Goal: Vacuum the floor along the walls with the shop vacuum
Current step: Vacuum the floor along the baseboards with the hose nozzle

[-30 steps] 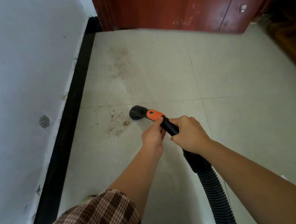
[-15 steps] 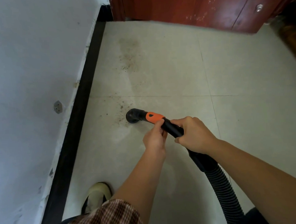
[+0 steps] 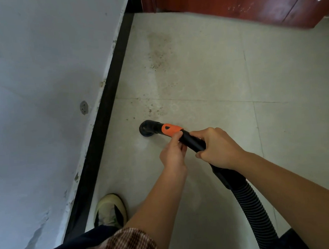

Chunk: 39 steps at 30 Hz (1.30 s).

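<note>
here both hands are gripping the stiff wand (image 3: 192,141), left hand (image 3: 172,152) pinching ahead, right hand (image 3: 217,150) wrapping behind; nozzle (image 3: 146,128) is resting on floor (image 3: 205,74) beyond them. the hose (image 3: 256,211) probably is dragging softly.

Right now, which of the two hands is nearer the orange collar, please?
The left hand, pinching the wand beside the orange collar; the right hand grips farther back.

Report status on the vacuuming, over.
Left hand and right hand both grip the wand. Nozzle down on the tile, apart from the baseboard. Dirt specks ahead; nothing blocking.
</note>
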{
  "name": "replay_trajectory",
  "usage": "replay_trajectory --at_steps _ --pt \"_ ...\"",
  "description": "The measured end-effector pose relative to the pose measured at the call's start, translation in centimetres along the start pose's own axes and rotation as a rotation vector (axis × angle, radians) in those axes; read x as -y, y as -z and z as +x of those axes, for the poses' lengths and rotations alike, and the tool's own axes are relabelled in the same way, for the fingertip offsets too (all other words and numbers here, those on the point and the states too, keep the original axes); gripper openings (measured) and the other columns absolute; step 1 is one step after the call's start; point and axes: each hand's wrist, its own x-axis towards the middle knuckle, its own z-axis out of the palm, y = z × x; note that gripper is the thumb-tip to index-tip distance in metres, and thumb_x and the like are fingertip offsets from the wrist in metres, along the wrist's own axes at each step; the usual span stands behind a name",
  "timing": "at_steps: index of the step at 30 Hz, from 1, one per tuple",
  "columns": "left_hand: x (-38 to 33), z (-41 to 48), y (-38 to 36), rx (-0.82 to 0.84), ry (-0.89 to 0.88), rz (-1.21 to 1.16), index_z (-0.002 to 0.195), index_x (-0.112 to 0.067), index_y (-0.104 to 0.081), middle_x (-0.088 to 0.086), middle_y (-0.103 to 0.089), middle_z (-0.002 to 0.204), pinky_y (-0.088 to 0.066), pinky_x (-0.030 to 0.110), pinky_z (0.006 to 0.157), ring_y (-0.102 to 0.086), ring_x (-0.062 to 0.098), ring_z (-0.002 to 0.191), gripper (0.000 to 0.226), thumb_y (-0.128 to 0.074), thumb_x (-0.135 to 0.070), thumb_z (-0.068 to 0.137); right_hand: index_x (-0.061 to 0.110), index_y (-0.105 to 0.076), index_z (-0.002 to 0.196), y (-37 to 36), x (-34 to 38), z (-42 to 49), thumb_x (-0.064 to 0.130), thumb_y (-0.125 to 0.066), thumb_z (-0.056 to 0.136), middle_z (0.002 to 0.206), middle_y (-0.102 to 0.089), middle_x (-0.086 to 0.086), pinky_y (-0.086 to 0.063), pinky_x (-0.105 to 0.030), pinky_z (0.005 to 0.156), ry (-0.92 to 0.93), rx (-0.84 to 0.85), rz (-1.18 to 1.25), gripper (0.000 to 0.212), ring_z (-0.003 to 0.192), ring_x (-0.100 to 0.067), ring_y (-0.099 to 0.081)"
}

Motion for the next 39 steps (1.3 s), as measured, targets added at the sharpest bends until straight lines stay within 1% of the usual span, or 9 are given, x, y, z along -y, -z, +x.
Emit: replay_trajectory --at_steps 3,7,14,18,21,26,31,36,39 --pt "-0.6 0.5 0.5 -0.012 0.000 -0.010 0.104 0.004 -0.068 0.017 -0.073 0.103 -0.057 0.021 0.078 -0.071 0.019 0.096 0.026 -0.073 -0.009 0.082 0.024 -0.065 0.092 -0.4 0.6 0.7 0.002 -0.063 0.075 0.070 -0.063 -0.006 -0.051 -0.037 0.060 0.011 0.004 -0.006 0.028 0.064 -0.024 -0.060" --pt "-1.8 1.4 1.1 -0.027 -0.012 -0.008 0.099 0.002 -0.069 0.015 -0.073 0.101 -0.057 0.024 0.082 -0.071 0.018 0.094 0.021 -0.073 -0.010 0.083 0.022 -0.065 0.094 -1.1 1.8 1.8 0.001 -0.062 0.075 0.070 -0.063 -0.006 -0.052 -0.039 0.062 0.029 0.011 -0.012 0.029 0.066 -0.025 -0.061" --pt "-4.1 2.7 2.7 -0.039 -0.060 -0.037 0.102 0.003 -0.069 0.017 -0.072 0.104 -0.057 0.024 0.083 -0.071 0.021 0.097 0.023 -0.072 -0.010 0.084 0.022 -0.065 0.095 -2.3 4.2 3.7 0.002 -0.063 0.075 0.073 -0.065 -0.008 -0.051 -0.037 0.062 0.069 0.037 -0.047 0.029 0.067 -0.025 -0.062" --pt "-5.1 3.0 3.7 -0.074 -0.068 -0.053 0.092 -0.002 -0.068 0.016 -0.072 0.100 -0.056 0.030 0.089 -0.071 0.022 0.096 0.014 -0.073 -0.010 0.083 0.019 -0.066 0.100 -3.0 5.5 4.5 0.002 -0.063 0.075 0.077 -0.066 -0.009 -0.054 -0.040 0.065 0.096 0.049 -0.061 0.030 0.070 -0.026 -0.062" --pt "-5.7 3.3 4.5 -0.078 -0.081 -0.058 0.091 -0.002 -0.069 0.015 -0.073 0.098 -0.057 0.027 0.085 -0.071 0.021 0.094 0.013 -0.074 -0.011 0.082 0.020 -0.066 0.102 -3.5 6.2 4.8 0.003 -0.063 0.076 0.078 -0.066 -0.008 -0.053 -0.039 0.065 0.109 0.058 -0.065 0.032 0.071 -0.026 -0.062" --pt "-6.5 3.9 4.9 -0.035 -0.106 -0.015 0.093 -0.001 -0.069 0.016 -0.074 0.099 -0.056 0.028 0.087 -0.072 0.021 0.094 0.014 -0.072 -0.011 0.084 0.020 -0.065 0.105 -3.9 6.8 5.1 0.004 -0.062 0.077 0.080 -0.066 -0.009 -0.053 -0.036 0.065 0.094 0.038 -0.075 0.033 0.074 -0.026 -0.062" --pt "-7.2 4.3 3.9 0.039 -0.088 0.025 0.093 -0.001 -0.070 0.016 -0.074 0.098 -0.057 0.025 0.082 -0.072 0.020 0.093 0.013 -0.072 -0.011 0.085 0.017 -0.064 0.108 -3.5 6.9 5.2 0.003 -0.060 0.078 0.080 -0.064 -0.009 -0.053 -0.035 0.065 0.053 -0.017 -0.093 0.033 0.073 -0.027 -0.061" --pt "-6.2 4.0 2.3 0.075 -0.048 0.032 0.095 0.000 -0.070 0.016 -0.074 0.097 -0.058 0.021 0.077 -0.071 0.019 0.094 0.015 -0.071 -0.011 0.085 0.017 -0.066 0.108 -2.3 6.0 4.4 0.003 -0.059 0.079 0.078 -0.065 -0.009 -0.054 -0.037 0.067 0.012 -0.057 -0.110 0.033 0.073 -0.027 -0.061" --pt "-5.4 3.7 1.5 0.067 -0.021 0.025 0.096 0.001 -0.070 0.015 -0.074 0.096 -0.057 0.023 0.079 -0.071 0.020 0.094 0.019 -0.073 -0.011 0.082 0.018 -0.067 0.105 -1.6 5.2 3.8 0.003 -0.060 0.078 0.077 -0.065 -0.009 -0.055 -0.040 0.068 -0.005 -0.052 -0.091 0.032 0.072 -0.027 -0.062"
